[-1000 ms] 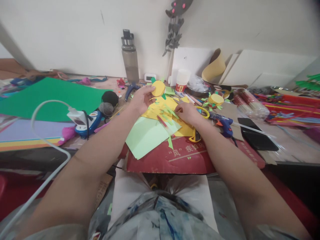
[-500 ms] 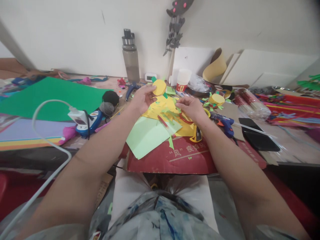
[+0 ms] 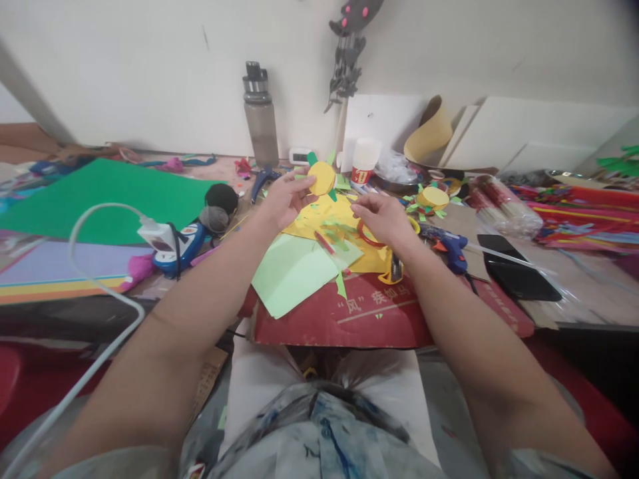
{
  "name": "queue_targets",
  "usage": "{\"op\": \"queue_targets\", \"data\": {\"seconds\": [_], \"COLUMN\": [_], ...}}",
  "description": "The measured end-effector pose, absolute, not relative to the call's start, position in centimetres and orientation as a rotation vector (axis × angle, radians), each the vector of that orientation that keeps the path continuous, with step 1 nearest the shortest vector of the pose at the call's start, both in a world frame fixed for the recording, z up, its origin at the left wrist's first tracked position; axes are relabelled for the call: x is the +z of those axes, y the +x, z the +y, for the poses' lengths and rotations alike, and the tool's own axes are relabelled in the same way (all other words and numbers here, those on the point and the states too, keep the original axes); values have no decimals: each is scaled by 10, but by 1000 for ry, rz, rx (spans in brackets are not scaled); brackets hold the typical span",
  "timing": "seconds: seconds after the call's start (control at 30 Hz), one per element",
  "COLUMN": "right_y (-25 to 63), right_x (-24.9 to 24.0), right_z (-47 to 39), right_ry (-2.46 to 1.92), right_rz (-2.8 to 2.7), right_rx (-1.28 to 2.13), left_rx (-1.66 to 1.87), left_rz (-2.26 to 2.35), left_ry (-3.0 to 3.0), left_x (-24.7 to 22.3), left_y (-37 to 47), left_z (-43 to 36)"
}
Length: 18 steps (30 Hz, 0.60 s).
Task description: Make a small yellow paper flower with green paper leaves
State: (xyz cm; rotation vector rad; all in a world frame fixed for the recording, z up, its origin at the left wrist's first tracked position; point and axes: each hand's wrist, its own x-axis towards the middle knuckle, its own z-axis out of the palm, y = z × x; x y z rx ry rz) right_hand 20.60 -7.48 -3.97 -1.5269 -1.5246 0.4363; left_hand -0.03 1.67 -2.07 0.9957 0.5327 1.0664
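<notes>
My left hand [image 3: 287, 201] is closed on the edge of a round yellow paper disc [image 3: 322, 177] with green paper strips sticking out around it. To the right of the disc, my right hand [image 3: 383, 216] has its thumb and forefinger pinched together. Whatever is between those fingertips is too small to make out. Beneath both hands lie yellow paper [image 3: 319, 216] with green scraps on it, pale green sheets [image 3: 294, 273] and a red pencil [image 3: 324, 242]. Scissors with orange-red handles [image 3: 367, 234] lie partly hidden under my right hand.
A red cardboard sheet [image 3: 344, 319] lies at the table's front edge. To the right are a box cutter [image 3: 392, 271], a blue glue gun [image 3: 452, 249], a phone [image 3: 519, 266] and another yellow disc [image 3: 432, 197]. A bottle [image 3: 262, 130] and paper cup [image 3: 365, 159] stand behind.
The disc in my left hand has shifted slightly right and down and turned a little. Green paper visible at my right fingertips earlier no longer shows there.
</notes>
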Motion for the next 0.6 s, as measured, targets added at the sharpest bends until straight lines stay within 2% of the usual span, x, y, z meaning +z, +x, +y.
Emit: {"op": "queue_targets", "data": {"seconds": [0.17, 0.6], "right_y": [197, 187], "right_x": [-40, -40], "right_z": [-78, -78], "right_ry": [-1313, -1164], "right_rz": [-1568, -1327], "right_rx": [637, 824], "left_rx": [1013, 851], "left_rz": [460, 465], "left_ry": [1092, 1247], "left_x": [-20, -31], "left_y": [1, 7], "left_z": [8, 3]}}
